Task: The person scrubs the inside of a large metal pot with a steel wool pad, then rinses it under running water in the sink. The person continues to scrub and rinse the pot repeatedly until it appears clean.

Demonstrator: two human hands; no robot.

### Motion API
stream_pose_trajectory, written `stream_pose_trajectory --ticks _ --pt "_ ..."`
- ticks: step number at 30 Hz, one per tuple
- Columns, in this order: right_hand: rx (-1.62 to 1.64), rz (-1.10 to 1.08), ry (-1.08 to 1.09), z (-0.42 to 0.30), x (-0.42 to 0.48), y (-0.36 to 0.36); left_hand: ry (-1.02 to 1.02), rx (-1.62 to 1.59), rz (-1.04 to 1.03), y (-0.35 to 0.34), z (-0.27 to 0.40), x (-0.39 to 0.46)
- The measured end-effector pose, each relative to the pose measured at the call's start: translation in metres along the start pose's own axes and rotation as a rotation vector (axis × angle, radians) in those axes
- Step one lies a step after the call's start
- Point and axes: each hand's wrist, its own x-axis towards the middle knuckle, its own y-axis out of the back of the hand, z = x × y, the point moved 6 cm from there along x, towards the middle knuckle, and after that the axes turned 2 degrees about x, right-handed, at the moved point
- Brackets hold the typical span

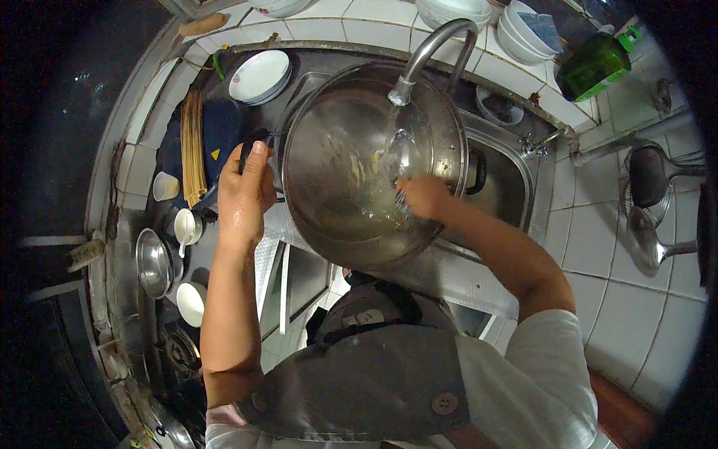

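Note:
A large, deep stainless-steel pan (331, 134) rests tilted over the sink (519, 207), under a curved metal faucet (432, 47). Water runs from the spout into the pan, where a shallow, cloudy pool and some pale bits lie. My left hand (247, 182) grips the pan's black side handle (253, 145), thumb on top. Inside the pan, next to the stream, my right hand (423, 196) is closed on what looks like a metal scourer (401, 199), mostly hidden by the fingers and splashing water. The pan's other black handle (478, 173) points right over the basin.
Stacked plates (259, 77) and a bundle of chopsticks (193, 151) lie left of the pan. Nearer are a steel bowl (154, 262) and a white bowl (191, 304). A green bottle (594, 66) and stacked bowls (519, 36) stand on the back ledge. Ladles (645, 238) hang right.

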Motion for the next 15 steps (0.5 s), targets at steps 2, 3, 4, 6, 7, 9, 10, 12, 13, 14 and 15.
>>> stream_pose_trajectory --ticks 2,3,4,6,7,9,10,12,13,14,15 --pt "0.216 -0.201 -0.012 -0.031 -0.007 -0.010 -0.002 -0.033 0.001 0.001 -0.002 0.000" --pt "0.351 -0.291 0.010 -0.048 -0.010 -0.014 0.002 -0.049 -0.007 -0.002 -0.001 -0.001" --pt "0.521 -0.253 0.051 -0.061 -0.008 -0.023 0.005 -0.063 -0.015 -0.005 -0.001 -0.001" --pt "0.795 -0.181 0.084 -0.091 -0.009 -0.014 0.006 -0.048 0.003 -0.003 -0.005 0.000" --pt "0.898 -0.148 0.073 -0.106 -0.015 0.006 0.006 -0.041 0.014 -0.001 -0.006 -0.001" --pt "1.180 -0.085 -0.002 -0.122 -0.017 0.008 -0.007 -0.020 0.027 -0.001 -0.004 -0.002" --pt "1.319 -0.052 -0.040 -0.124 -0.020 0.016 -0.012 -0.010 0.035 -0.001 -0.004 -0.002" --pt "1.486 -0.123 0.188 -0.132 -0.039 0.038 -0.007 -0.026 0.035 -0.006 -0.002 -0.004" --pt "1.498 -0.179 0.150 -0.130 -0.050 0.035 -0.005 -0.030 0.039 -0.006 -0.001 -0.004" --pt "1.313 -0.137 0.191 -0.122 -0.059 0.032 0.003 -0.051 0.023 -0.006 -0.002 -0.002" --pt "1.124 -0.097 0.233 -0.109 -0.070 0.030 -0.004 -0.030 0.030 -0.005 0.000 -0.003"
